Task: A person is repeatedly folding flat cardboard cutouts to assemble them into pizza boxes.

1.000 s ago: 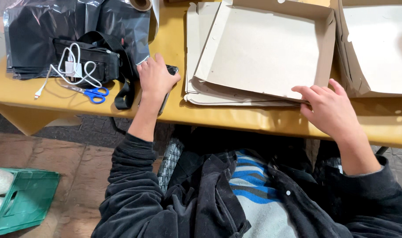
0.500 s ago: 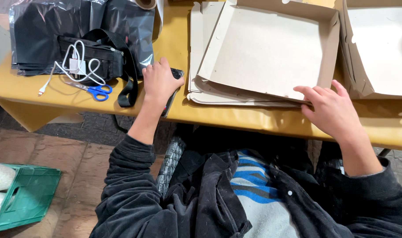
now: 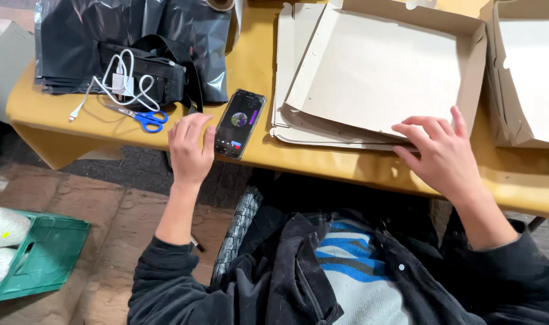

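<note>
Drawn back off the smartphone (image 3: pixel 240 123), the left hand (image 3: pixel 190 150) now rests open just left of it, its long axis running near-to-far, while the right hand (image 3: pixel 440 153) lies flat, holding nothing, on the cardboard box (image 3: pixel 370 78).

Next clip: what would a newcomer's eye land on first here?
Probably the lit phone lying at the yellow table's near edge, with the left hand right beside it. Next, the open cardboard box on a stack of flat ones, the right hand resting at its front edge. Further left, blue scissors and a white cable lie by black plastic bags.
</note>
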